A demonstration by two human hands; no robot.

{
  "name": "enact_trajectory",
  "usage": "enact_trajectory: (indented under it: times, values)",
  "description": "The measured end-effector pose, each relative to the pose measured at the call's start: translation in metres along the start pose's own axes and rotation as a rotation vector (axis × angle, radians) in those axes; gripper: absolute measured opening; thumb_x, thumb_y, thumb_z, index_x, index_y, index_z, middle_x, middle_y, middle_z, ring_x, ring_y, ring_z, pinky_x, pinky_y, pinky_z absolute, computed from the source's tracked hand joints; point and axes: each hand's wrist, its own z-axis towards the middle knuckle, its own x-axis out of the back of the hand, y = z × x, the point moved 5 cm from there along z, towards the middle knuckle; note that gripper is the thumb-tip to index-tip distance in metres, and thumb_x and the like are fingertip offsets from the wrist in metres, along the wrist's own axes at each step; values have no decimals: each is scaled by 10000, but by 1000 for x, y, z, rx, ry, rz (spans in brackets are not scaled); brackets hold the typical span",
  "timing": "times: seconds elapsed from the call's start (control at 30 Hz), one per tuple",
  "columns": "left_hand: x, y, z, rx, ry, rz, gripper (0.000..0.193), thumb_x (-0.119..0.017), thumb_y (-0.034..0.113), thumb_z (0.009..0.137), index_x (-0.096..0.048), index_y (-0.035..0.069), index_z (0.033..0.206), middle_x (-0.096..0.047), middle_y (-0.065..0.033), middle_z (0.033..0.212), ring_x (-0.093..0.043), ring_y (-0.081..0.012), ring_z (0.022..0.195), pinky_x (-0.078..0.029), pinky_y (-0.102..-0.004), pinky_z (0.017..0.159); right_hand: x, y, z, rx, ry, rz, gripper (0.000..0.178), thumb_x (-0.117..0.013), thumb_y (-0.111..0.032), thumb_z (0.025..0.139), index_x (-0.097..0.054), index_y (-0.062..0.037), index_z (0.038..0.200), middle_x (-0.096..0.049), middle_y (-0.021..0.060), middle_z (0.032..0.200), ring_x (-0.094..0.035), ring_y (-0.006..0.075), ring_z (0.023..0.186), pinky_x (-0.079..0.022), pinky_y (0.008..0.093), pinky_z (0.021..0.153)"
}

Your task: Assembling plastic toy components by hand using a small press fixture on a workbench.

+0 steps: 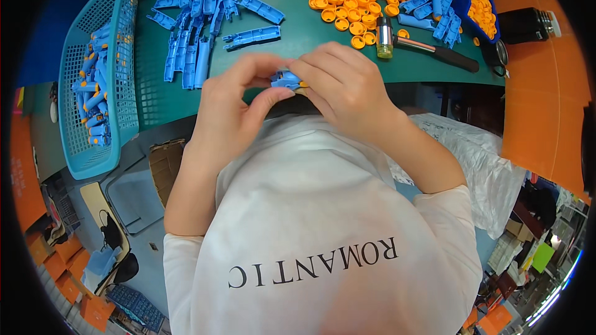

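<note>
Close to my body at the table's near edge, both hands meet around one small blue plastic part. My left hand pinches its left end between thumb and index finger. The fingers of my right hand close over its right end and hide much of it. A bit of orange plastic shows at that end, under the right fingertips. Just beyond my hands lies a single long blue half-shell. A small hammer with a black grip rests right of my right hand.
Blue half-shells pile up at the far left, orange round caps at the far middle. A turquoise basket at left holds blue pieces with orange ends. A dark blue bin of orange parts and a black bottle stand at right.
</note>
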Motion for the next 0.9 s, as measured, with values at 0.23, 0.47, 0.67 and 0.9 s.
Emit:
enact_trajectory:
  times: [0.23, 0.47, 0.67, 0.9]
  values:
    - [9, 10, -28, 261, 23, -403, 205, -768, -51, 861, -640, -50, 1021, -734, -126, 1038, -716, -166, 958, -587, -310, 907, 13, -23, 8, 73, 9, 180, 389, -814, -99, 735, -695, 6, 1090, -701, 103, 864, -656, 268, 658, -523, 356, 579]
    - [6, 29, -44, 345, 96, -522, 102, -744, -49, 888, -682, -71, 966, -715, -132, 1043, -702, -162, 956, -583, -294, 878, 16, -36, -2, 165, 4, 186, 414, -840, -137, 722, -688, 39, 1064, -677, 105, 802, -618, 244, 578, -474, 327, 506]
    - [14, 22, -52, 356, 179, -640, 40, -714, -42, 919, -677, -52, 929, -699, -125, 1043, -656, -134, 923, -532, -262, 841, 14, -41, 7, 105, -62, 191, 426, -855, -139, 710, -700, 23, 1071, -676, 101, 783, -630, 233, 605, -476, 309, 529]
    - [23, 31, -57, 384, 178, -729, 89, -708, 18, 942, -665, -27, 879, -708, -138, 1035, -653, -143, 957, -502, -268, 879, 38, -43, -5, 99, 22, 229, 462, -887, -120, 691, -701, 24, 1088, -700, 113, 793, -655, 240, 641, -496, 297, 561]
